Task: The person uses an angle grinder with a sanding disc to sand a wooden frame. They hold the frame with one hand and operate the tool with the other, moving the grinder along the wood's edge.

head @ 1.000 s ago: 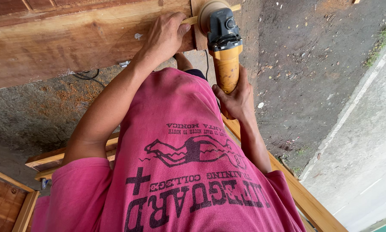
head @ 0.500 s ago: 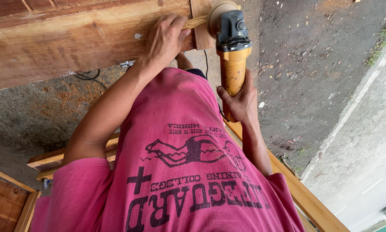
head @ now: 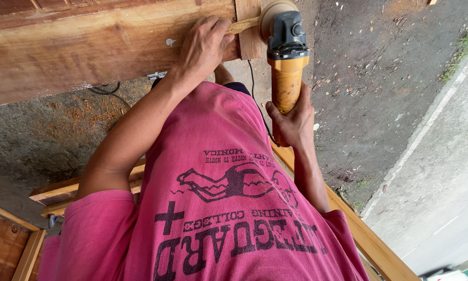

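Grip, right hand (head: pixel 292 118): closed fully around the tail end of the angle grinder (head: pixel 286 67), fingers wrapped round the orange-yellow barrel. Left hand (head: pixel 205 44): grip bent shut over the near end of a thin wood strip (head: pixel 243 24), pinning it against the broad timber beam (head: pixel 88 49).

Position: grinder points away from the body, its tan sanding disc (head: pixel 275 11) at the strip's far end, beside a short upright board (head: pixel 249 36). Black cord (head: pixel 253 86) trails back toward the pink shirt (head: pixel 218 208).

Risks (judgement only): left fingertips sit near the disc, so a kick or slip along the strip could bring it onto them. One-handed hold far back on the barrel gives little control if the disc snags. The cord could catch on the forearm.

Appearance: grinder has a dusty barrel, dark grey gear head and worn pale disc. Sawdust (head: pixel 62 119) lies scattered on the ground below.
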Motion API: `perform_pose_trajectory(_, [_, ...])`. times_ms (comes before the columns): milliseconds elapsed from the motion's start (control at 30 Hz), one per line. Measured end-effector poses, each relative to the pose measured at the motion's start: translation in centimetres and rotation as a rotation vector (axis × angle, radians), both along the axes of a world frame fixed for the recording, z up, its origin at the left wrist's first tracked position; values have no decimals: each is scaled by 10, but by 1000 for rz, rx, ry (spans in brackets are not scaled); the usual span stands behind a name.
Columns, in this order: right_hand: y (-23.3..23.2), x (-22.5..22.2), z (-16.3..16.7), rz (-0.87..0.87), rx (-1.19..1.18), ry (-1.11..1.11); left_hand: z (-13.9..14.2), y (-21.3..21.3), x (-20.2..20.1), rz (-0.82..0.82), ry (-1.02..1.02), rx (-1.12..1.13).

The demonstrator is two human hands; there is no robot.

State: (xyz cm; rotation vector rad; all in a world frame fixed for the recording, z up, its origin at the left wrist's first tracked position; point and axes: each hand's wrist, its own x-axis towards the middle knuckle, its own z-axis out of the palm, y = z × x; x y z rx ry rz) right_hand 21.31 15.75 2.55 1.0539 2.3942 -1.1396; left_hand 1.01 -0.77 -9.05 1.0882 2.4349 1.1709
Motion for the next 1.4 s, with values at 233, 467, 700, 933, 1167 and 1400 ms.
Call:
perform_pose_trajectory(233, [1, -4, -1, 52, -59, 7, 3, 2, -2, 7, 25, -15])
perform_pose_trajectory(467, [-2, -5, 1, 77, -22, -7, 1, 4, 2, -18, -9, -26])
perform_pose_trajectory(700, [2, -1, 0, 15, 27, -16, 4, 2, 1, -9, -41, 3])
perform_pose_trajectory(933, [1, -1, -5, 61, -41, -2, 4, 2, 2, -9, -41, -8])
perform_pose_trajectory(1167, [7, 3, 1, 0, 21, -2, 4, 0, 2, -10, -154, 29])
perform_pose_trajectory(1400, [10, 6, -4, 13, -36, 27, 6, 2, -5, -30, -205, 29])
